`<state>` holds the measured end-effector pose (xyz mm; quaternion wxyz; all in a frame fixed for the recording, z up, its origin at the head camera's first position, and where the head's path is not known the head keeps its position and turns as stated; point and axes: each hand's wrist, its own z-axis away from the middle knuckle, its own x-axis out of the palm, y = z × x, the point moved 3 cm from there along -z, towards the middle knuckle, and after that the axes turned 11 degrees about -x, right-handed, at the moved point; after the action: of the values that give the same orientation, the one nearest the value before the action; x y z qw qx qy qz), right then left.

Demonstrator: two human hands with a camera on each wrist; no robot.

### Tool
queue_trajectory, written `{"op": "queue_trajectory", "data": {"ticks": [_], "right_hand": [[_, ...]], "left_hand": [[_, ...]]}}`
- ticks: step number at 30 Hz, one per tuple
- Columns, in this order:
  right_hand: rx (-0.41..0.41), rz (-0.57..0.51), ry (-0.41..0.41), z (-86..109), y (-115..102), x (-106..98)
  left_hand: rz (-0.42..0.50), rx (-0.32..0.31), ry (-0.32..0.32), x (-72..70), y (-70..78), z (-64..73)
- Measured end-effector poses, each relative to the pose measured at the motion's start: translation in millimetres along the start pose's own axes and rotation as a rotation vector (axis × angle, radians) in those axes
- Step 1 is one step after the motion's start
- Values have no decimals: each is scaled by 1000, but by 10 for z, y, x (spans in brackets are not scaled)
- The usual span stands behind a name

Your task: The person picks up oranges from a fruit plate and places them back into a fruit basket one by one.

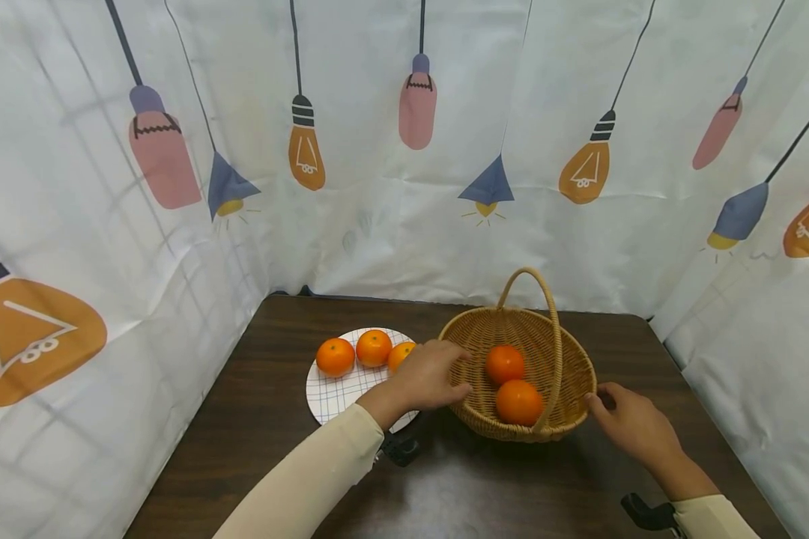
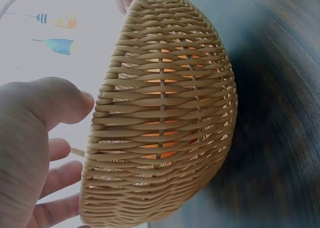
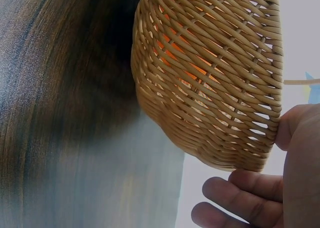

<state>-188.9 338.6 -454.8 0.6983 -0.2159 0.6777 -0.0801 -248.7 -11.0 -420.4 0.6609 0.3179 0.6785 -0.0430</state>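
A wicker basket with an arched handle stands on the table, two oranges lying inside it. At its left rim is my left hand, thumb and fingers spread apart with nothing between them. In the left wrist view the thumb is beside the rim and the other fingers reach behind it. My right hand pinches the right rim, with the thumb on one side and a fingertip against the woven wall. A white checked plate left of the basket carries three oranges, one partly hidden by my left hand.
The dark wooden table is enclosed at the back and both sides by a white curtain printed with lamps. My left forearm passes in front of the plate. The basket's handle rises above its bowl.
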Motion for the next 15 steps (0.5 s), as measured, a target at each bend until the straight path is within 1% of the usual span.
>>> {"op": "queue_trajectory", "data": {"ticks": [7,15], "right_hand": [[-8,3,2,1,-2,0],[-9,-6,-8,2,-13,-12]], "left_hand": [[72,5,49,-55,-66,45],[133,-21,81,-118,-174,145]]}}
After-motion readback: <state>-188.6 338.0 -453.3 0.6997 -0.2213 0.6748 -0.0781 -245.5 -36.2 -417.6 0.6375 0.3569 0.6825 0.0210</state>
